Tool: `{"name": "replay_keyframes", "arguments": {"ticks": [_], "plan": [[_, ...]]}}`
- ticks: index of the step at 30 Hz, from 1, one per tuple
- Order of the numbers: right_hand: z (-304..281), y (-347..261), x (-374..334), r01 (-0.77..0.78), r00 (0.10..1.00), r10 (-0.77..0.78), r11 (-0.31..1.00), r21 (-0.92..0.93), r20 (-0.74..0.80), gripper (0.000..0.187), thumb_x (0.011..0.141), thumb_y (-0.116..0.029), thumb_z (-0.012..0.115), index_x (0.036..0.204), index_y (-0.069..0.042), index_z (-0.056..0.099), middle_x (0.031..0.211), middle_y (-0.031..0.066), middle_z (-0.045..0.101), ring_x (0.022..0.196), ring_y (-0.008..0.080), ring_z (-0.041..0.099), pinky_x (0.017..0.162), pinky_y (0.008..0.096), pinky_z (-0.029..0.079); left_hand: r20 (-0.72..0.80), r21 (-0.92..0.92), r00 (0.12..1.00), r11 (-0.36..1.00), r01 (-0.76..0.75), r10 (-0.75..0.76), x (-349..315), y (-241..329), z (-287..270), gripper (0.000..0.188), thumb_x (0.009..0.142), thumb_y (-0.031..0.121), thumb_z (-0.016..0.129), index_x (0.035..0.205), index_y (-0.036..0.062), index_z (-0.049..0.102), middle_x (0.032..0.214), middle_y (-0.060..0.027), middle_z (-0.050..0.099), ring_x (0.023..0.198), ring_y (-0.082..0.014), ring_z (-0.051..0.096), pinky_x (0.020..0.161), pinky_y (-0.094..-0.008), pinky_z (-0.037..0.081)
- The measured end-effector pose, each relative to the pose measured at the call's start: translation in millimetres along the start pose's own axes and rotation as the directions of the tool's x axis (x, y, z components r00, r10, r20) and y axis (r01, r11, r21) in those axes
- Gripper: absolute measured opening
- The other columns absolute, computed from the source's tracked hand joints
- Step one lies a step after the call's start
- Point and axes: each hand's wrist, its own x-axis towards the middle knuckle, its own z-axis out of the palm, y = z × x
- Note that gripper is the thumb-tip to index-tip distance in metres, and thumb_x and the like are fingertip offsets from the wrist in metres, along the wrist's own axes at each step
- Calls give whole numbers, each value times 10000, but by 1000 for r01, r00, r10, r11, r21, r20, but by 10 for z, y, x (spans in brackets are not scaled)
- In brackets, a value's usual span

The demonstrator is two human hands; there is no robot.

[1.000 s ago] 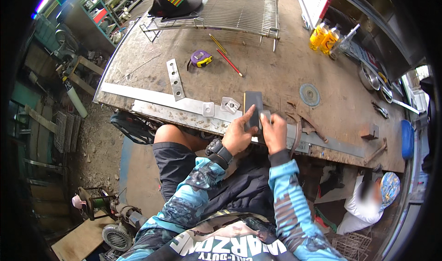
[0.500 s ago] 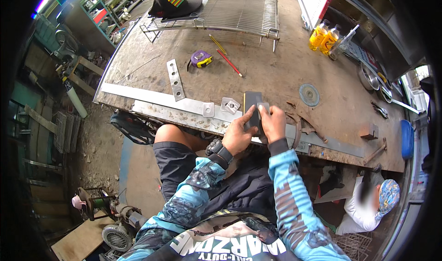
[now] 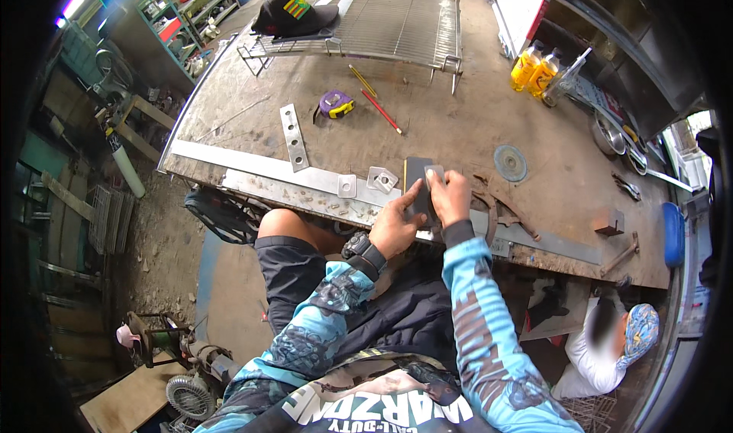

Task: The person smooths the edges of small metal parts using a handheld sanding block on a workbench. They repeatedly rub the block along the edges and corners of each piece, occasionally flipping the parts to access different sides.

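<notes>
A dark flat rectangular block (image 3: 415, 172) with a yellowish left edge lies at the near edge of the workbench. My left hand (image 3: 395, 225) grips its near left side, thumb and forefinger against it. In my right hand (image 3: 450, 198) a small metal plate (image 3: 433, 171) is pinched, pressed on the block's top face; its lower part is hidden by the fingers. Left of the block lie small square metal plates with holes (image 3: 381, 179), and another such plate (image 3: 347, 185) on the long metal strip (image 3: 252, 163). A perforated metal bar (image 3: 292, 139) lies farther left.
Beyond are a tape measure (image 3: 336, 104), a red pencil (image 3: 382, 112), a wire rack (image 3: 389, 24) and a black cap (image 3: 294, 14). Rightward are a grinding disc (image 3: 510, 163), a rusty clamp (image 3: 504, 208), a hammer (image 3: 622, 254) and yellow bottles (image 3: 526, 66). A person (image 3: 599, 353) sits lower right.
My right hand has shifted slightly away from me along the block with the small plate. My left hand stays on the block. The view has moved a little.
</notes>
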Motion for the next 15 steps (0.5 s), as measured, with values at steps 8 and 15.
{"name": "replay_keyframes", "arguments": {"ticks": [8,15], "plan": [[-687,-281,60,-658,753,10,20,752,658,262,1052,-334,589,884,-144,525,688,-33,426,558,97,390,508,284,341,3,-80,1000,997,16,-16,-2,-46,-6,729,913,-42,688,1578,-29,390,1533,-116,538,1319,-118,506,1109,-271,416],[-976,-436,-643,-728,682,-437,-476,493,586,191,1026,-228,502,889,-95,514,731,15,380,558,140,352,493,305,320,-53,-45,995,995,-84,81,21,-149,16,717,900,48,697,1565,21,431,1427,-254,617,1331,-266,601,1093,-339,457]]}}
